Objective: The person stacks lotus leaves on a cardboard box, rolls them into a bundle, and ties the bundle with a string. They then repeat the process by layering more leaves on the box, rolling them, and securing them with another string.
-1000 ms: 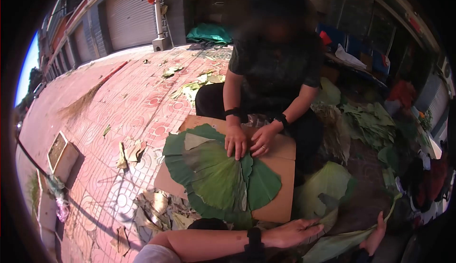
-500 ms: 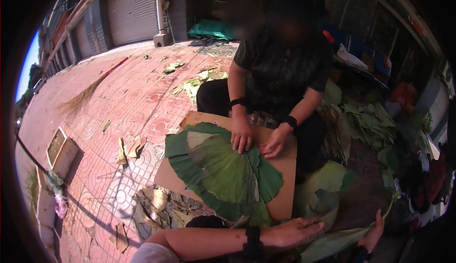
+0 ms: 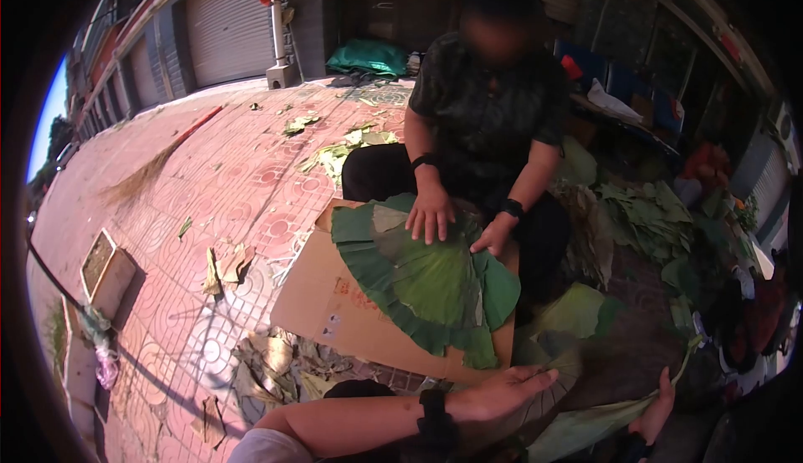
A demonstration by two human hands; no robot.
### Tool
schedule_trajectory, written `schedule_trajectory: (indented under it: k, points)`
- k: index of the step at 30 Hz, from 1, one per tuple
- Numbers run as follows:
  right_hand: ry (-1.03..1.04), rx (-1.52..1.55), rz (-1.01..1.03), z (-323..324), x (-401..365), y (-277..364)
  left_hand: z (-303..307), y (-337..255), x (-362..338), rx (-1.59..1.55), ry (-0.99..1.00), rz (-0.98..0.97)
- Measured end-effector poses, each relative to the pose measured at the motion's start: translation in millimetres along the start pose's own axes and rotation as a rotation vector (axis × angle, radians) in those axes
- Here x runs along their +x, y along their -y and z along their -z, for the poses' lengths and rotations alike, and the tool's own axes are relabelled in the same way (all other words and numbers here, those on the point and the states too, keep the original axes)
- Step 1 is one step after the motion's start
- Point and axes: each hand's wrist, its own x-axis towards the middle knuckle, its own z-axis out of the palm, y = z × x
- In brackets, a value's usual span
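Low in the view, my left hand (image 3: 504, 392) reaches across from the left, a dark band on its wrist. Its thumb and fingers are closed on the edge of a lotus leaf (image 3: 585, 424). My right hand (image 3: 657, 411), at the lower right, grips the far edge of this leaf, its fingers partly hidden behind it. Facing me, a seated co-worker rests one hand (image 3: 432, 214) flat on a fan of layered lotus leaves (image 3: 435, 283). The co-worker's other hand (image 3: 495, 234) pinches the leaves' right edge.
The layered leaves lie on a cardboard sheet (image 3: 305, 308). Dry leaf scraps (image 3: 272, 363) lie on the paving before it. A heap of green leaves (image 3: 648, 220) stands at the right. Further left are a broom (image 3: 159, 158) and a white planter (image 3: 109, 271).
The co-worker's layered leaves have shifted back and right, uncovering more cardboard. The co-worker's left-side hand has spread flat on them. My left hand has risen slightly; my right stays nearly still.
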Motion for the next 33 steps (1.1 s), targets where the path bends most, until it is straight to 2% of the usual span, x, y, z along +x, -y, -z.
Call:
schedule_trajectory:
  k: [4,6,8,11,14,19,20,24,25,28,30,33]
  points:
    - [0.010,0.017,-0.023,2.2,0.6,0.7,19.5,-10.2,-2.5,-0.116,-0.093,-0.041]
    - [0.014,0.023,-0.020,3.1,0.4,-0.3,25.5,-34.1,-15.1,-0.174,-0.130,0.036]
    - [0.015,0.023,-0.008,4.9,2.1,-1.8,33.3,-15.1,-6.4,-0.222,-0.140,-0.024]
    - [0.023,0.025,0.007,7.3,4.3,-2.3,33.5,-19.2,-9.4,-0.216,-0.193,-0.026]
    - [0.022,0.012,-0.033,8.8,3.6,0.2,40.0,-7.7,-1.9,-0.207,-0.443,-0.020]
    - [-0.006,0.020,0.078,1.2,-0.5,1.3,80.6,-30.7,-11.4,-0.451,-0.817,-0.269]
    - [0.004,0.023,0.092,3.2,1.8,0.5,89.2,-34.9,-15.3,-0.479,-0.796,-0.363]
    - [-0.025,0.022,0.090,-0.6,-1.7,6.7,124.6,-22.1,-18.1,-0.577,-0.923,-0.406]
    - [0.041,0.077,0.088,-2.0,-2.2,7.8,127.9,-20.1,-17.5,-0.582,-0.960,-0.410]
    - [0.061,0.203,0.088,-4.3,-4.3,10.8,130.6,-10.9,-12.3,-0.483,-1.063,-0.413]
    - [-0.016,0.179,0.046,-11.1,-12.8,22.2,128.9,-13.0,-11.7,-0.457,-1.014,-0.458]
    - [-0.007,0.170,0.050,-1.5,-7.1,10.8,134.0,-1.7,-5.8,-0.413,-0.980,-0.489]
